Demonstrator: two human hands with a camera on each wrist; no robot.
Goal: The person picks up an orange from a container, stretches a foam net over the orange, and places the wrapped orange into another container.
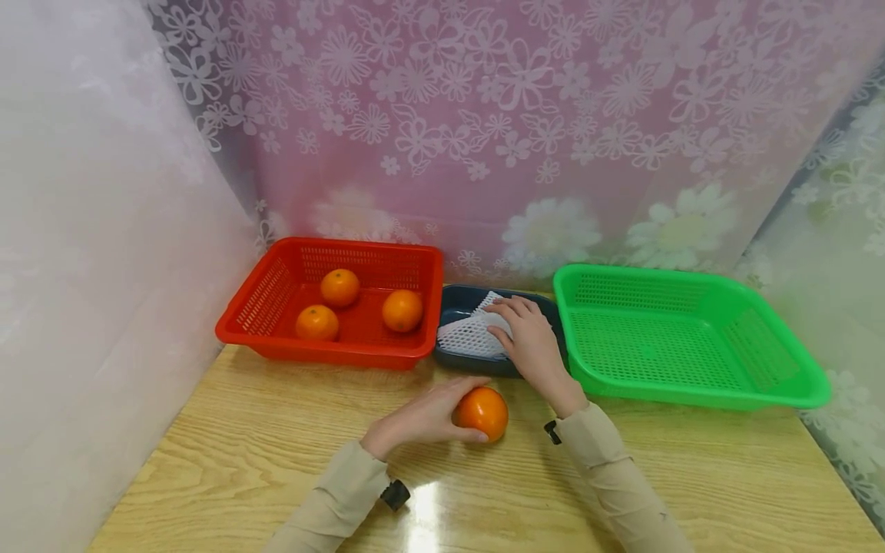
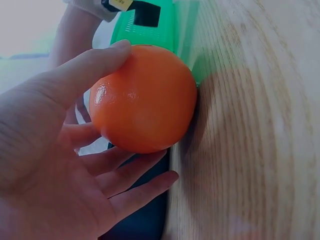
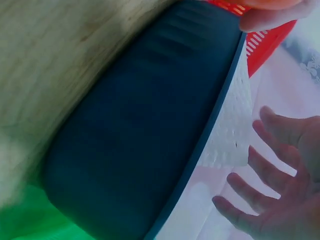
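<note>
My left hand (image 1: 430, 412) holds a shiny orange (image 1: 485, 415) low over the wooden table, in front of a dark blue basin (image 3: 135, 115). In the left wrist view the thumb lies over the fruit's upper side, and the fingers (image 2: 142, 175) curve beneath it. Raised above the basin is my right hand (image 1: 531, 342), its fingers spread and loosely bent. White foam net sleeves (image 1: 466, 339) lie heaped in that basin, just by the right fingertips. The right wrist view shows nothing between thumb and fingers (image 3: 245, 192).
To the left stands a red plastic basket (image 1: 332, 354) with 3 oranges inside. A green plastic basket (image 1: 650, 351) is on the right, close against the basin. Behind them hangs a pink flowered curtain (image 1: 470, 153). The wooden table (image 1: 228, 445) stretches toward me.
</note>
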